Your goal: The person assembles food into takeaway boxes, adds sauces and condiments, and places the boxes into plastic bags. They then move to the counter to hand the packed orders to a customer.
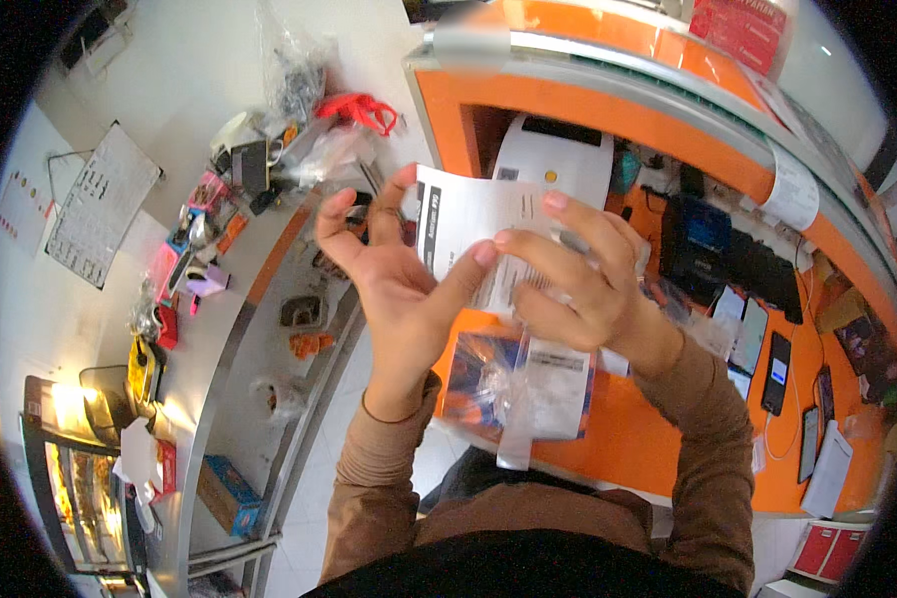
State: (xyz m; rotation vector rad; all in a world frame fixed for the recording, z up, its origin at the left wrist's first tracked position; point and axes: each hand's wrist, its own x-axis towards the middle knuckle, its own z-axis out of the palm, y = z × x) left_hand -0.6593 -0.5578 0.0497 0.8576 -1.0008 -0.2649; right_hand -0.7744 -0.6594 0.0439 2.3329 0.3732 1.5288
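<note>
My left hand [400, 299] holds a white printed paper slip [460, 217] at its left side, the thumb lying across its face and the other fingers spread. My right hand [587, 284] grips the slip's right part, slightly blurred. The slip bears black bars and small print. Below it, on the orange counter [628, 426], lies a flat blue-and-orange package [478, 374] in clear plastic, with a white printed label [557, 385] on its right part. A strip of clear tape [516, 437] hangs over its front edge. Behind the slip stands a white machine [557, 153], probably a printer.
On the right of the counter are a black electronic device [695, 232], a keyboard [777, 276], several phones including a black one [777, 374] with a cable, and a white envelope [827, 467]. A cluttered grey shelf [235, 329] runs along the left. A lit display cabinet [82, 501] stands lower left.
</note>
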